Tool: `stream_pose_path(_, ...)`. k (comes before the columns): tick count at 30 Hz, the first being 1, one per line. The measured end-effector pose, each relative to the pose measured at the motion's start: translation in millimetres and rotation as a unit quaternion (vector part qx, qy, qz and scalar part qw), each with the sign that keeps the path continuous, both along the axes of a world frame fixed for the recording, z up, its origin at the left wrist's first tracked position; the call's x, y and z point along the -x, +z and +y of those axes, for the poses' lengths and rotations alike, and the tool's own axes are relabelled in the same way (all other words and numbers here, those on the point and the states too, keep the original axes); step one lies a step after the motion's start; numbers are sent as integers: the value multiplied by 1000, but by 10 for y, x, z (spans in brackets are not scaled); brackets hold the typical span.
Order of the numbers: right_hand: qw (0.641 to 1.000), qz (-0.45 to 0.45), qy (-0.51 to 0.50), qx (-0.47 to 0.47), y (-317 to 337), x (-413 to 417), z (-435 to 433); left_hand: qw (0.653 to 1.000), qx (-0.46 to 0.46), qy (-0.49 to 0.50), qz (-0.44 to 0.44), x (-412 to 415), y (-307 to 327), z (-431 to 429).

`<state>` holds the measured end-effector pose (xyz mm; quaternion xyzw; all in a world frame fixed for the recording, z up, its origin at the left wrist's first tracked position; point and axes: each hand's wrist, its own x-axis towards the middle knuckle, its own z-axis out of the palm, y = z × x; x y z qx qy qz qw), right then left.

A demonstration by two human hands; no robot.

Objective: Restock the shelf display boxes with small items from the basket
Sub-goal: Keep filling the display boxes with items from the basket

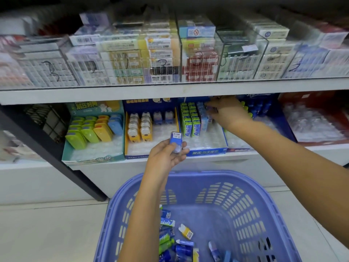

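Now our left hand (166, 156) grips one blue item (176, 141), just before the yellow display box (130, 146). Our right hand (228, 112) pinches one pale blue pack (208, 108) inside the blue display box (207, 151), beside two rows of green packs (189, 119). Below us, the purple basket (245, 201) holds roughly a dozen loose items (186, 231).

Clear acrylic bins (200, 59) of stacked boxed packs, with handwritten numbers on their fronts, line the upper shelf (170, 94), a black post (49, 148) slants at the left, and pale floor tiles (47, 233) lie below.
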<state>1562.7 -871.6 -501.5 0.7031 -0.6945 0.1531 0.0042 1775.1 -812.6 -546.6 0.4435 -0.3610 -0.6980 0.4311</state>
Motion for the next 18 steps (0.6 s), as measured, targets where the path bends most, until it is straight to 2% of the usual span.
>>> stream_pose_path(2, 991, -75, 102, 40, 68, -203, 253, 1000, 6, 18, 12, -49, 19, -23)
stream_pose_path(5, 959, -53, 279, -9, 55, -575, 529, 998, 6, 47, 42, -123, 29, -42)
stream_pose_path(7, 953, -16, 301, -27, 18, -772, 578, 996, 12, 54, 65, -187, 19, -37)
stream_pose_path(11, 950, 52, 302, 65, 53, -975, 596, 995, 24, 63, 74, -262, 40, -43)
stream_pose_path(14, 956, 41, 280, 84, 74, -1063, 528, 996, 34, 58, 50, -257, 13, -59)
stream_pose_path(15, 965, 19, 248, 83, 71, -1081, 465, 997, 65, 49, -18, -267, -13, -57)
stream_pose_path(16, 974, -7, 213, 78, 67, -1092, 381, 983, 123, 30, -135, -288, -64, -56)
stream_pose_path(17, 980, -34, 182, 72, 56, -1092, 281, 937, 197, 9, -290, -318, -135, -55)
stream_pose_path(18, 984, -54, 158, 63, 33, -1089, 169, 861, 262, -10, -436, -347, -210, -65)
